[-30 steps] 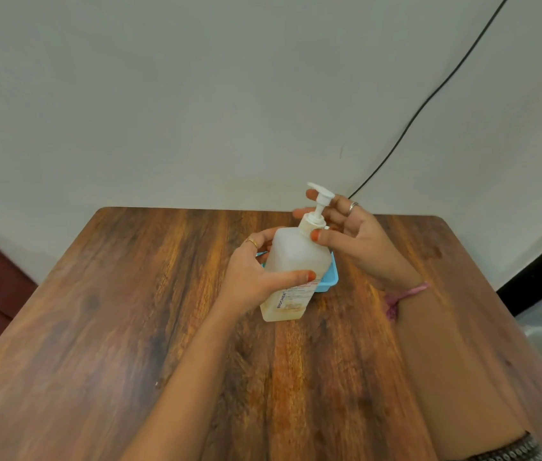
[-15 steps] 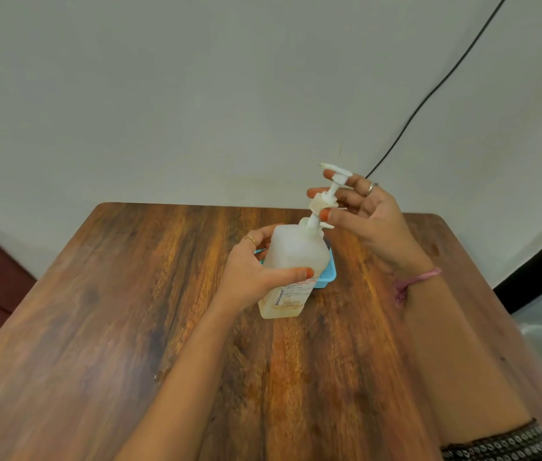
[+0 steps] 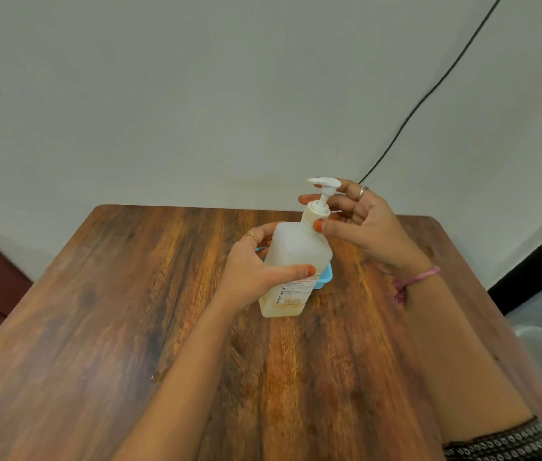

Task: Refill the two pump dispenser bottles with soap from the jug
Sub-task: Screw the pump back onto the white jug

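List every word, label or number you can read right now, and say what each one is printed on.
"BIOCHEK": vertical dark print on the label low on the pump bottle, which the left hand grips; the word may run on under the thumb.
The label's smaller lines of print are too small and blurred to read.
No text shows on the pump head, near the right hand, on the blue tray or on the wooden table.

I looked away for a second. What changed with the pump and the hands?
The pump, lifted half a second ago, is back down on the bottle, the right hand still pinching its collar. The left hand kept gripping the bottle, which stayed on the table.
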Tool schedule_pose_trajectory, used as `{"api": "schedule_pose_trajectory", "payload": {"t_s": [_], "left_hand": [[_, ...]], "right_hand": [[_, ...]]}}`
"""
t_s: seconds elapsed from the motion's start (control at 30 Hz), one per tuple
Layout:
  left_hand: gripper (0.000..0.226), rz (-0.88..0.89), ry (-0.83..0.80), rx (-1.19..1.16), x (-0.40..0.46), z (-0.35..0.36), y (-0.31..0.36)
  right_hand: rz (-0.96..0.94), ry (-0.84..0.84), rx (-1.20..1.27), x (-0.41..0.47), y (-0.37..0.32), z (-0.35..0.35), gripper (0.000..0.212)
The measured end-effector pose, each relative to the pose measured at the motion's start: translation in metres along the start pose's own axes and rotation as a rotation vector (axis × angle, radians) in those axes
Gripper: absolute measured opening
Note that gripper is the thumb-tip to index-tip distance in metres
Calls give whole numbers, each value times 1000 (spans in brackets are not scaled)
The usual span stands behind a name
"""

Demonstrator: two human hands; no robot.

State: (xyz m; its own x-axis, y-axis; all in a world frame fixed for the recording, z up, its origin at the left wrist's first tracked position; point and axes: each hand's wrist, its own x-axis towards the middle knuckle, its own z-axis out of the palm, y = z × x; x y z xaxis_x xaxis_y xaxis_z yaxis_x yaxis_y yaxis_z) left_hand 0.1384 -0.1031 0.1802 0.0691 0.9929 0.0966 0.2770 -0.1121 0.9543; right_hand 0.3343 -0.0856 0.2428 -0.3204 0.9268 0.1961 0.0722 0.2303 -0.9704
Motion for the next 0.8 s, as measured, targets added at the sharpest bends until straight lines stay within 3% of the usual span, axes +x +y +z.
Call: {"api": "schedule_pose_trajectory", "payload": {"t_s": [0.5,0.8], "left_hand": [[69,21,8,4,1,-3,0],[75,27,21,20,2,-2,-5]], "right_hand": [[17,-55,-162,0,3,-1,51],[3,24,-184,4,10,2,51]]}}
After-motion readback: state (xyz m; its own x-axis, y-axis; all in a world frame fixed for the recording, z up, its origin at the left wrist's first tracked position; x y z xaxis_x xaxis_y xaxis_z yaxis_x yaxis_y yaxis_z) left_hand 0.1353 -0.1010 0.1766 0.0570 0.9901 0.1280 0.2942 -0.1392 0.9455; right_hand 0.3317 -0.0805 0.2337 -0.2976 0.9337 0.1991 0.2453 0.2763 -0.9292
